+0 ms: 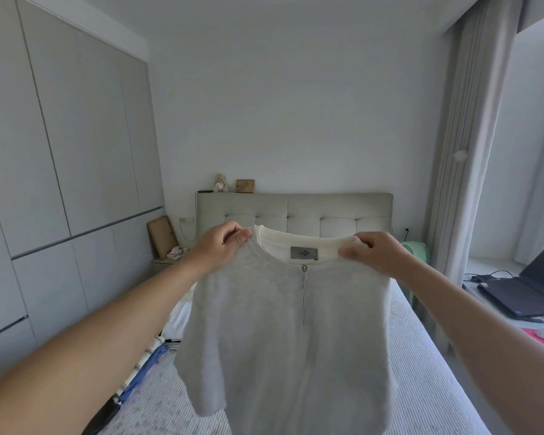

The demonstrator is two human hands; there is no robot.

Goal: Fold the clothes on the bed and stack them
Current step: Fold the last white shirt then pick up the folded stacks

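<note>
- A person stands at the near end of a bed (427,365), arms stretched forward, holding a pale grey top (283,334) up in the air by its shoulders.
- The top hangs full length above the striped bedcover, its white neckband, grey label and short zip facing the person.
- This looks like the opening step for this garment: shaking it out and squaring it before any fold is made.
- The next move probably calls for lowering it flat onto the bed, smoothing it, then bringing the sides in.
- The left hand (220,246) pinches the left shoulder, thumb against curled fingers.
- The right hand (371,251) pinches the neckband at the right shoulder the same way.
- More clothes (145,368), blue and striped, lie in a heap along the bed's left edge, not yet folded.
</note>
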